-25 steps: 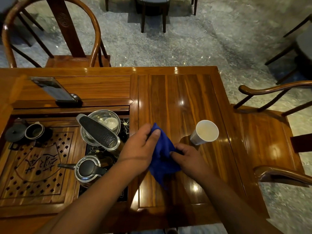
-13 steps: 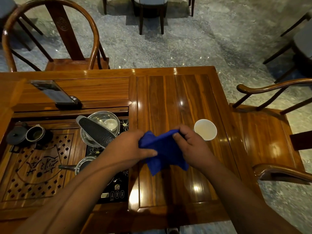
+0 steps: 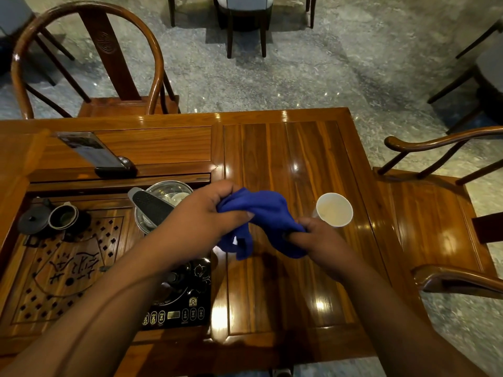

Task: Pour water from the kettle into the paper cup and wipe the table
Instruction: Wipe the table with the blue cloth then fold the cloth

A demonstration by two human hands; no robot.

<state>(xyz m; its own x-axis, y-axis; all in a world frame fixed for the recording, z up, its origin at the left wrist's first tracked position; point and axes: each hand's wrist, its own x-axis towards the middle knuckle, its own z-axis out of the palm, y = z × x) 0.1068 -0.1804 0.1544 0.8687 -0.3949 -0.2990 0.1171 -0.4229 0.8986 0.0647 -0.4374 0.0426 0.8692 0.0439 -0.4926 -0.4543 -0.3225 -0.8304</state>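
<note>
A blue cloth (image 3: 265, 213) hangs bunched between both hands, lifted a little above the wooden table (image 3: 294, 159). My left hand (image 3: 201, 221) grips its left end with thumb and fingers. My right hand (image 3: 313, 238) pinches its right end, close to the white paper cup (image 3: 334, 209), which stands upright just beyond that hand. The kettle (image 3: 174, 284) sits on the black induction plate and is mostly hidden under my left forearm.
A steel bowl with a dark scoop (image 3: 163, 202) and a small dark teapot and cup (image 3: 51, 217) stand on the carved tea tray (image 3: 54, 268). A phone (image 3: 95, 153) leans at the back left. Wooden chairs stand at the right (image 3: 435, 219) and far left (image 3: 109, 63).
Both hands have raised and reworked the cloth: it went from draped between them to stretched and bunched. My right hand moved down and right beside the cup. My left arm now covers the kettle.
</note>
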